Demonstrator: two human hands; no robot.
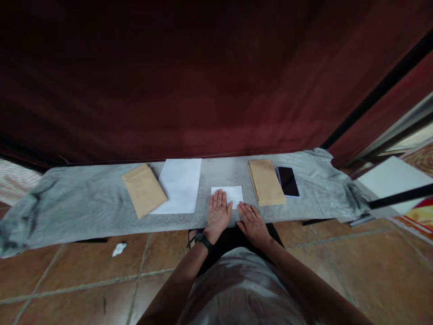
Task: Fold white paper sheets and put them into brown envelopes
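Observation:
A small folded sheet of white paper [234,193] lies on the grey cloth-covered table in front of me. My left hand [219,211] rests flat on its left part, fingers stretched out, and hides that side. Close to the paper's lower right corner, my right hand [253,223] lies with its fingers extended; whether the fingertips press on the paper or just beside it I cannot tell. Left of my hands is a larger stack or sheet of white paper [181,187]. A brown envelope [145,189] overlaps its left edge.
A stack of brown envelopes [267,183] lies to the right, with a phone [288,181] next to it. The narrow table [91,198] ends in bunched cloth at both sides. A dark red curtain [203,90] hangs behind it. Scrap paper [119,248] lies on the tiled floor.

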